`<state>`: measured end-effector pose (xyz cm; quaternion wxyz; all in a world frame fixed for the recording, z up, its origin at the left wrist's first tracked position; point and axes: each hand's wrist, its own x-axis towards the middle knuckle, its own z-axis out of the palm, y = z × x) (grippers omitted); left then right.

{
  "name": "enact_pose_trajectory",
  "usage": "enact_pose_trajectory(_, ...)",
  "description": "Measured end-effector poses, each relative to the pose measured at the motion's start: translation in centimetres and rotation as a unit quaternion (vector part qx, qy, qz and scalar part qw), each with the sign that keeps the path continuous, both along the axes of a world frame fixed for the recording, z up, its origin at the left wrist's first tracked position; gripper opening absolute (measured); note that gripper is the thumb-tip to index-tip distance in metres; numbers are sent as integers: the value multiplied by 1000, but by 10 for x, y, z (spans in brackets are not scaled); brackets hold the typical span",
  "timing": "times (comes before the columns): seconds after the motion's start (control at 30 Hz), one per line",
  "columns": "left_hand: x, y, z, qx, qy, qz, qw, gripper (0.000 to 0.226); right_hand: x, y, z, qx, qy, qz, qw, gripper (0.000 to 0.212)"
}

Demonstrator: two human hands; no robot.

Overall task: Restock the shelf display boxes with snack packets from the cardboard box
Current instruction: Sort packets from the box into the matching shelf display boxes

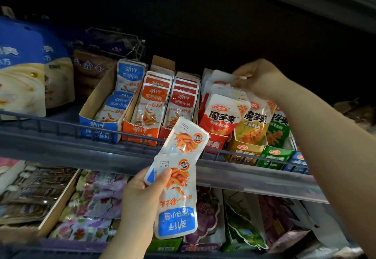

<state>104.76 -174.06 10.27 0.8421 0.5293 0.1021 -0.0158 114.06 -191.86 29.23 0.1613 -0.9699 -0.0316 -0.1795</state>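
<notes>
shelf (50, 147) is sitting crammed behind its wire rail (61, 126), dark gap above; left hand (140, 195) is curling fingers round blue packets (179, 204), right hand (258, 77) is pinching a back-row packet (221, 76).

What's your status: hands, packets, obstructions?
Left hand grips blue-label packets. Right hand pinches white packet in red box. Wire rail fronts that box.

Grips blue fish-snack packets (179, 208) upside down in left hand (141, 194) before shelf edge (81, 153); pinches white packet (222, 76) with right hand (259, 75) behind red display box (216, 144).
</notes>
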Motion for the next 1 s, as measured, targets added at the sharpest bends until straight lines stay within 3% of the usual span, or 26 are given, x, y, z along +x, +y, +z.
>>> enact_pose_trajectory(0.23, 2, 5, -2, 8, -3, 1, 1000, 4, -4, -4, -12, 24, 40, -7, 999, 35)
enact_pose_trajectory(0.3, 2, 7, -1, -2, -4, -1, 1000, 5, -7, -3, -20, 49, -5, 4, 999, 35)
enact_pose_trajectory(0.43, -1, 9, 2, -19, 2, 1, 1000, 3, -31, 9, -35, 108, -205, 25, 973, 26)
enact_pose_trajectory(0.5, -1, 10, 3, -40, 5, 9, 999, 2, -60, 25, -57, 163, -214, 58, 961, 8)
enact_pose_trajectory(0.53, -1, 11, 3, -51, 6, 16, 999, 1, -75, 34, -73, 184, -203, 78, 959, 10)
enact_pose_trajectory(0.67, -3, 15, 6, -91, -10, 24, 996, 5, -109, 48, -133, 148, -243, 97, 954, 5)
enact_pose_trajectory(0.73, -6, 15, 6, -105, -17, 19, 994, 8, -115, 51, -145, 214, -193, 73, 955, 12)
enact_pose_trajectory(0.8, -7, 16, 6, -113, -23, 19, 993, 9, -121, 60, -152, 332, -29, 53, 941, 24)
enact_pose_trajectory(0.9, -7, 20, 8, -142, -26, 22, 989, 10, -124, 74, -163, 431, 188, 44, 882, 27)
enact_pose_trajectory(1.0, -8, 22, 8, -155, -33, 16, 987, 12, -122, 81, -166, 467, 237, 35, 851, 14)
